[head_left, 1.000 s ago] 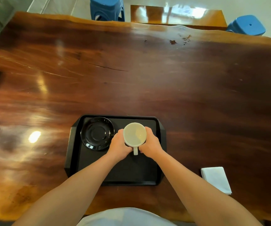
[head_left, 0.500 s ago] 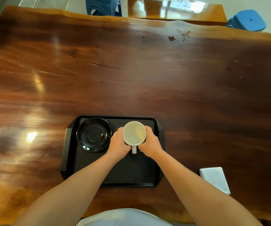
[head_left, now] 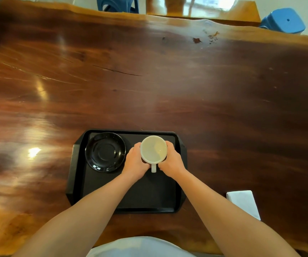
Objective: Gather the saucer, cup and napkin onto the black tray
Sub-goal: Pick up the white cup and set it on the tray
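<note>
A black tray (head_left: 149,197) lies on the wooden table near its front edge. A glossy black saucer (head_left: 105,152) sits in the tray's far left corner. Beside it, over the tray's far right part, a white cup (head_left: 153,148) stands upright with its handle pointing toward me. My left hand (head_left: 135,162) wraps the cup's left side and my right hand (head_left: 170,161) wraps its right side. Whether the cup rests on the tray or hovers just above it cannot be told. A folded white napkin (head_left: 243,203) lies on the table to the right of the tray.
The dark wooden table (head_left: 168,89) stretches far ahead and to both sides. Two blue stools (head_left: 284,20) and a wooden bench (head_left: 201,7) stand beyond the far edge.
Both hands and the cup keep the same place over the tray. Only the camera has shifted slightly, so the tray appears a little further left and higher.
</note>
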Demonstrator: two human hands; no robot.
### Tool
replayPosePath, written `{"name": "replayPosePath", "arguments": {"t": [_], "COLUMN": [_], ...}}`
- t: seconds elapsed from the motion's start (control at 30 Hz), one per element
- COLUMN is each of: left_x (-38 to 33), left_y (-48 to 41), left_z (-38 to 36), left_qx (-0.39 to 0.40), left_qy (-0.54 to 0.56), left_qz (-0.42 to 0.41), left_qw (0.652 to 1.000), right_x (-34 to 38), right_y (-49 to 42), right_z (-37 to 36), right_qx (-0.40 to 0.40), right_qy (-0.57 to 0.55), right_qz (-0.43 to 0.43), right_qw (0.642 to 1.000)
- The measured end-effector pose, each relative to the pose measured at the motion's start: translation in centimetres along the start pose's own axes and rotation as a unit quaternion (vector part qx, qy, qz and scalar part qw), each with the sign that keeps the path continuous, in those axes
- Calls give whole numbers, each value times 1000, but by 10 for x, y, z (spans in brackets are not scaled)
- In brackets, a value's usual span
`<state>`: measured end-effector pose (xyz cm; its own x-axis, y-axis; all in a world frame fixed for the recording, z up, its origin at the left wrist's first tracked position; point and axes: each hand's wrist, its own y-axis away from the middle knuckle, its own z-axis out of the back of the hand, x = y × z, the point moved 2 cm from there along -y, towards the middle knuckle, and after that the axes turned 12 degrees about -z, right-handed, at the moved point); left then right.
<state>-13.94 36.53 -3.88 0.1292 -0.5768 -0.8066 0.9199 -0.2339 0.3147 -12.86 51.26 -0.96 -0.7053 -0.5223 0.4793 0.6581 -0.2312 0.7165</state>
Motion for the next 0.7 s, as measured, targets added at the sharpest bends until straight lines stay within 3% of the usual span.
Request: {"name": "replayPosePath", "arguments": {"t": [0.7], "left_x": [2], "left_y": [8], "left_z": [-2], "left_qx": [15], "left_qy": [26], "left_qz": [8], "left_qw": [1000], "right_x": [-11], "right_y": [0], "right_z": [-7], "right_qx": [-20], "right_qy": [-11], "right_qz": [8], "right_qw": [1000]}}
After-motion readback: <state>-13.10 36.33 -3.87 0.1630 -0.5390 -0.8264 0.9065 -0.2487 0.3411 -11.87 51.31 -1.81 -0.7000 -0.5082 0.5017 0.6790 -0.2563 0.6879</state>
